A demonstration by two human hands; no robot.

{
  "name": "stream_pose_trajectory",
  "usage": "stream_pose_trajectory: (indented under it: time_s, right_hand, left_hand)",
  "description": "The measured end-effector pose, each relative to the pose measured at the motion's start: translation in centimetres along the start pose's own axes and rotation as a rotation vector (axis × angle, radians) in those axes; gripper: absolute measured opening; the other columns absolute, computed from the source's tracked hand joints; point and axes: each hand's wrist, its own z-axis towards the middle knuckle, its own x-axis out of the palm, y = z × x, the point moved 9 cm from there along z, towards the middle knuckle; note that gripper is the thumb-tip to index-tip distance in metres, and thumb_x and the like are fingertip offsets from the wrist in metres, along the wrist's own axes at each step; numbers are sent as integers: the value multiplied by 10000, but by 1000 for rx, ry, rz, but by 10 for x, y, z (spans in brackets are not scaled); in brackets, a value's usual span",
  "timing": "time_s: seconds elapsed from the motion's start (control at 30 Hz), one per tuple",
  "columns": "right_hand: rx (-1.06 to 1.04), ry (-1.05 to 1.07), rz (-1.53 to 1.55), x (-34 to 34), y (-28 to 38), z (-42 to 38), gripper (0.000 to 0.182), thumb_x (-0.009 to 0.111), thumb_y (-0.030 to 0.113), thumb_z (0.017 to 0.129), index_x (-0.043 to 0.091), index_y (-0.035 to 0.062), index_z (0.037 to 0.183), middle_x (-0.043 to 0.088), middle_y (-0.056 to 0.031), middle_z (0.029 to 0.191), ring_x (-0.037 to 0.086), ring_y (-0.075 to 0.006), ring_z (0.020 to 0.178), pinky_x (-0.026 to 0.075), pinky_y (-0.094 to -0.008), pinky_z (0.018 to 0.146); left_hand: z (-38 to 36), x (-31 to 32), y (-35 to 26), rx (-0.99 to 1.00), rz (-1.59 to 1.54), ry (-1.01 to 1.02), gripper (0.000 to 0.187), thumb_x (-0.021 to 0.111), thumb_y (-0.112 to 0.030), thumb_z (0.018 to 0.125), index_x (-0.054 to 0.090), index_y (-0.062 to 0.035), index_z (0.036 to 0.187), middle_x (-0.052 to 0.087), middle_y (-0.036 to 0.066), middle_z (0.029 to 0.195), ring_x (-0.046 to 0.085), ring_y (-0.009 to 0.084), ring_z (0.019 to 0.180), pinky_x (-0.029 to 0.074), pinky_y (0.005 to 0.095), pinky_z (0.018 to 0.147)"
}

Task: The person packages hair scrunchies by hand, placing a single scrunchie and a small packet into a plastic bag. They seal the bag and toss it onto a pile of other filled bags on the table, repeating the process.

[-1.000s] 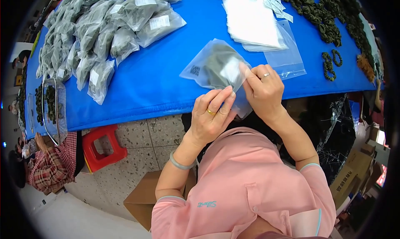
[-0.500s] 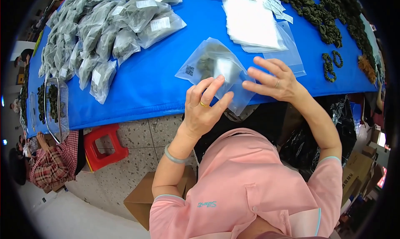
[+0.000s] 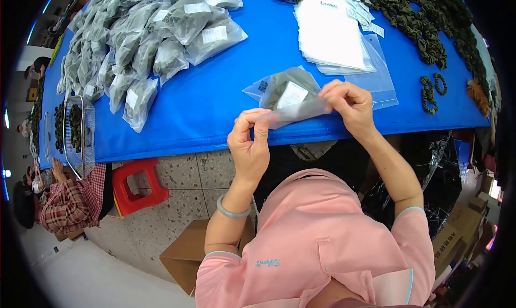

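Observation:
A frosted plastic bag (image 3: 299, 113) lies at the table's near edge with dark green fabric and a white label (image 3: 293, 95) in it. My left hand (image 3: 250, 138) pinches the bag's near edge at its left end. At the right end of the same edge, my right hand (image 3: 349, 101) is closed on the plastic. The edge is stretched between both hands and lifted slightly. Beyond my right hand are a stack of white bags (image 3: 329, 34) and a clear bag (image 3: 384, 74).
Filled bags (image 3: 129, 44) are heaped on the left of the blue table (image 3: 215, 104). Dark green scrunchies (image 3: 414, 31) pile up at the right. A wire basket (image 3: 88, 138) stands at the left edge, near a red stool (image 3: 126, 200) and a person in a checked sleeve (image 3: 67, 211).
My hands went from open over the bag to closed on the two ends of its near edge. That edge is now raised and pulled taut.

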Motion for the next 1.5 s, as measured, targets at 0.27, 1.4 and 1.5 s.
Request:
stream_pose_trajectory:
  time_s: [0.27,1.4,1.5]
  right_hand:
    - [166,-409,-115,-5,-7,-25,131,700,111,921,683,32,818,594,-1,649,463,-64,551,373,-193,524]
    - [146,-433,-706,-152,27,-12,287,595,-16,863,701,3,1129,716,-109,1045,638,-212,807,502,-281,734]
    - [284,-565,-878,-204,23,-10,228,609,33,886,708,2,1090,713,-95,1010,632,-213,815,504,-287,753]
  left_hand:
    - [-16,-8,15,-93,301,-101,208,617,-109,956,597,-76,752,564,-6,678,427,150,622,413,266,678]
    - [38,32,-38,460,781,132,610,851,-78,628,647,-99,1202,482,192,1437,503,361,1284,437,419,1056]
    - [115,-37,-70,675,911,-214,556,861,-119,688,646,-125,1201,454,195,1449,509,386,1275,452,451,1057]
